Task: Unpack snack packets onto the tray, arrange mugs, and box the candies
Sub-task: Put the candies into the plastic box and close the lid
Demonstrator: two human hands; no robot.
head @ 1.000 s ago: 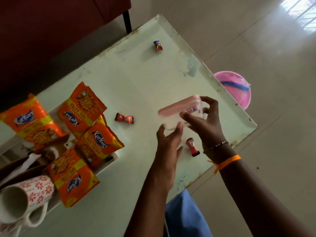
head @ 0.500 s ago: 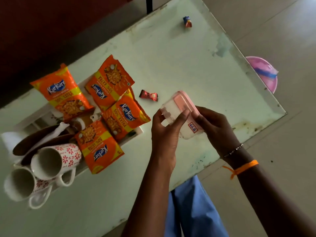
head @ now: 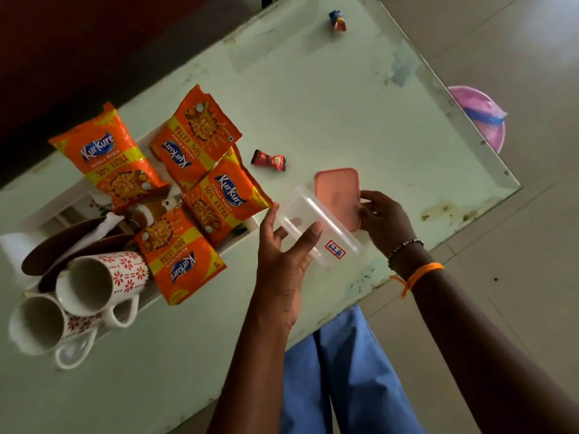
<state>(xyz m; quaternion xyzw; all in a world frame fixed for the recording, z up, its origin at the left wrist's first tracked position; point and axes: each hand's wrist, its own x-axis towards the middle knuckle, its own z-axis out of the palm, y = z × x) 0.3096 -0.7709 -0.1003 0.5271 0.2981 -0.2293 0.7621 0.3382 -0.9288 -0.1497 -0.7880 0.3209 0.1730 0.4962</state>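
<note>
While my left hand [head: 283, 261] cradles the clear box [head: 316, 227] and my right hand [head: 383, 219] pinches its lid [head: 336, 192], the nearest candy [head: 268, 159] lies up-left (left hand closer).

A pale green table [head: 313, 98] with a stained, worn top carries everything. A white tray [head: 241, 238] sits at its left part. Two wrapped candies lie directly on the surface — a red one [head: 268, 160] just beside the tray, and a blue-and-red one [head: 337, 21] well apart, near the far edge.
</note>
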